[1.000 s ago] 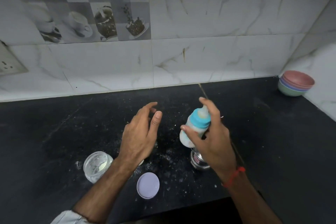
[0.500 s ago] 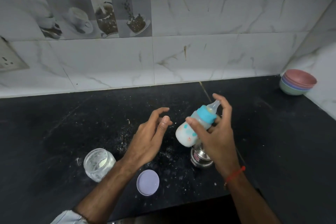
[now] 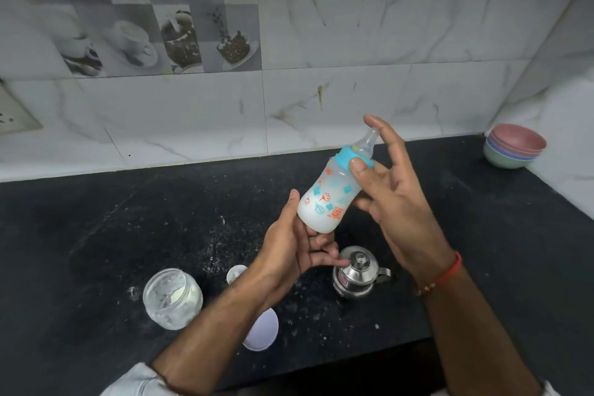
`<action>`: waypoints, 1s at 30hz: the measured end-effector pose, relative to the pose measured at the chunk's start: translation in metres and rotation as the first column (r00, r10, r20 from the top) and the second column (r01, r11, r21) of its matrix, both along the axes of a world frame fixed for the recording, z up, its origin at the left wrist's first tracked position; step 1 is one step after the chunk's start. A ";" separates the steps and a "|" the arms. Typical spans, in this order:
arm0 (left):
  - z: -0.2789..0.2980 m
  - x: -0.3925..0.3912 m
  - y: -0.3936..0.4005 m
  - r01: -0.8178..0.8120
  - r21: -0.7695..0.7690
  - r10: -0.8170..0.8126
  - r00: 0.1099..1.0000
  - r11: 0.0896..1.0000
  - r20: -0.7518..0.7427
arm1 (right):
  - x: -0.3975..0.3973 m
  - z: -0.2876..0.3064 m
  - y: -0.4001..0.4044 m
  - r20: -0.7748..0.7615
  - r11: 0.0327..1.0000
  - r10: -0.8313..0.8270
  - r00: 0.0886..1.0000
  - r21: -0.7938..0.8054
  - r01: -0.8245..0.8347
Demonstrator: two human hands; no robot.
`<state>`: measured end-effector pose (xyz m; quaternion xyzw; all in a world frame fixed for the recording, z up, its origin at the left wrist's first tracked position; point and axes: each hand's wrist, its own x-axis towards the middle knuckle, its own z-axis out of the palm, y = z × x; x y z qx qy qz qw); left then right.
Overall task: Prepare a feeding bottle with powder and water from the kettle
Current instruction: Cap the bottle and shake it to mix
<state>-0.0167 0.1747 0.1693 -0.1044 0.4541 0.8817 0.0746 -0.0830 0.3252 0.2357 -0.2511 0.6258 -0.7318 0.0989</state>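
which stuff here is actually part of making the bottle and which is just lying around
Part of the job:
- feeding bottle, between the left hand and right hand
- steel kettle
- open powder jar
- its lid

Just lying about:
- stacked bowls in the corner
- wall socket

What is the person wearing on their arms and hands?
The hands are bare, with no gloves. The right hand has a red thread band with a few beads round its wrist. The left hand has a thin thread near a pale rolled-up sleeve. I see no rings.
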 end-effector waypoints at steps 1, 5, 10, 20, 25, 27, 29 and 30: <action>0.000 0.000 0.001 0.015 0.026 -0.015 1.000 1.000 0.006 | 0.001 0.002 0.000 -0.012 1.000 0.008 1.000 0.004 -0.008; -0.001 0.000 0.001 0.062 0.078 -0.064 0.998 0.995 0.019 | 0.003 0.004 -0.001 -0.048 0.999 0.025 0.999 0.021 -0.024; -0.008 -0.001 -0.002 0.094 0.131 -0.100 0.994 0.987 0.041 | 0.005 -0.001 -0.003 -0.055 0.998 0.033 0.998 0.055 -0.030; -0.044 0.005 -0.040 -0.079 -0.508 0.135 0.988 0.858 0.074 | 0.004 -0.054 -0.014 -0.151 0.935 -0.084 0.985 0.329 0.130; -0.077 0.043 -0.085 -0.274 -0.879 0.318 0.936 0.389 -0.151 | 0.001 -0.118 -0.036 -0.148 0.789 -0.083 0.985 0.594 0.156; -0.087 0.059 -0.097 -0.294 -0.891 0.363 0.918 0.345 -0.162 | 0.004 -0.139 -0.044 -0.117 0.742 -0.063 0.991 0.658 0.125; -0.094 0.072 -0.106 -0.319 -0.899 0.393 0.900 0.300 -0.188 | 0.007 -0.155 -0.050 -0.102 0.706 -0.041 0.994 0.701 0.101; -0.098 0.079 -0.110 -0.330 -0.900 0.398 0.895 0.286 -0.202 | 0.008 -0.161 -0.053 -0.094 0.693 -0.026 0.995 0.716 0.086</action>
